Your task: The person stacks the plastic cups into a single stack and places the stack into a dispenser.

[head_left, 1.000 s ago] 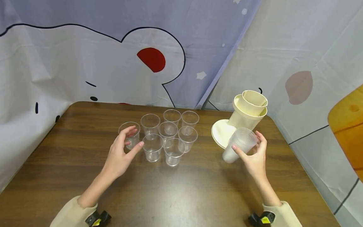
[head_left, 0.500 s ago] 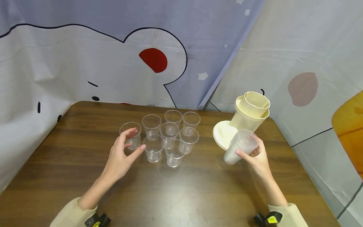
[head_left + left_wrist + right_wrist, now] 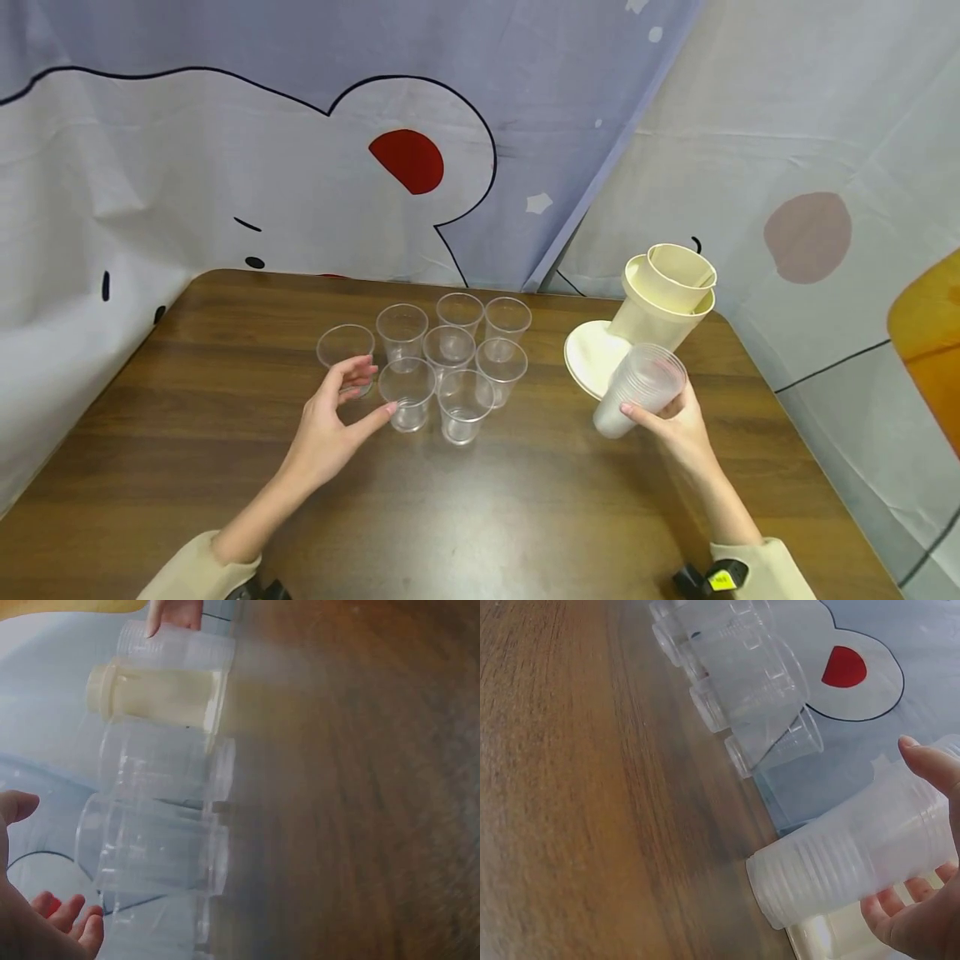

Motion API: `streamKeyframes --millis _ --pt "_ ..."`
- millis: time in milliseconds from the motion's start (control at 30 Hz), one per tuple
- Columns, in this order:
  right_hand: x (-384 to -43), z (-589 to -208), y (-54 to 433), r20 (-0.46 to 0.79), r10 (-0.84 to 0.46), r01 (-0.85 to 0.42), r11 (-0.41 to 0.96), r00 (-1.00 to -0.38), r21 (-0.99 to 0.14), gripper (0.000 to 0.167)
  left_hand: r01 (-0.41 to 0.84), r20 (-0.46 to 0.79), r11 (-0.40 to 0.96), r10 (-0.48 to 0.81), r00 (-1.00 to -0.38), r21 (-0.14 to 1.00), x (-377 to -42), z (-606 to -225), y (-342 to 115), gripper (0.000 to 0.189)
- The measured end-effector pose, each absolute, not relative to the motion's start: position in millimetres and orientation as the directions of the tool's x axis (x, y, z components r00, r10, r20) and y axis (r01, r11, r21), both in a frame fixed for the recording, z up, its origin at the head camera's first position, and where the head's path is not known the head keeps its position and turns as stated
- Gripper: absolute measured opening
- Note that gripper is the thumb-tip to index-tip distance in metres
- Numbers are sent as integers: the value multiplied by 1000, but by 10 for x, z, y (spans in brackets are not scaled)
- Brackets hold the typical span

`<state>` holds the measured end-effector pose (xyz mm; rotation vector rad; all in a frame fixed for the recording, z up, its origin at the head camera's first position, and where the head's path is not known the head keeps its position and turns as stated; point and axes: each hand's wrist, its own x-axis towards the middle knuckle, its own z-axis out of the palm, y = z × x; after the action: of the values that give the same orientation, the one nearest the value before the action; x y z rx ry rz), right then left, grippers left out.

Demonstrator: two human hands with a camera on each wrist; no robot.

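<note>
In the head view, several clear plastic cups point(image 3: 448, 346) stand upright in a close group on the wooden table. My left hand point(image 3: 324, 429) hovers at the group's front left, thumb and fingers spread apart with nothing between them. Its thumb overlaps the front-left cup point(image 3: 407, 392), and its fingers partly cover the leftmost cup point(image 3: 345, 343). On the right, my right hand point(image 3: 678, 429) grips a nested stack of clear plastic cups point(image 3: 637, 390), tilted with the rims toward the upper right. The right wrist view shows the thumb on one side of the stack point(image 3: 855, 847) and fingers underneath.
A cream-coloured container point(image 3: 652, 317) with a smaller cream cup point(image 3: 678, 271) set in its top stands behind the stack. Beside it lies a round cream disc point(image 3: 592, 354). A printed curtain point(image 3: 300, 167) hangs behind the wooden table point(image 3: 480, 517).
My left hand has drawn slightly down and right, away from the leftmost cup. My right-hand fingers have closed in around the stack. The standing cups stay in place.
</note>
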<state>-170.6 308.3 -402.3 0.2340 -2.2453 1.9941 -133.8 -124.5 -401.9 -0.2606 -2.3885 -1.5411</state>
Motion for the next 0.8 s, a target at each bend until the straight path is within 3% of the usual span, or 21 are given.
streamKeyframes --millis 300,800 --pt "-1713 -4039 3079 205 -42 -209 123 -978 -970 75 253 252 407 56 -966 878 -1392 -4103 -1178 78" --pt "-1710 -4031 3047 209 -34 -211 106 -977 -972 72 168 145 423 85 -986 891 -1509 -4169 -1145 79"
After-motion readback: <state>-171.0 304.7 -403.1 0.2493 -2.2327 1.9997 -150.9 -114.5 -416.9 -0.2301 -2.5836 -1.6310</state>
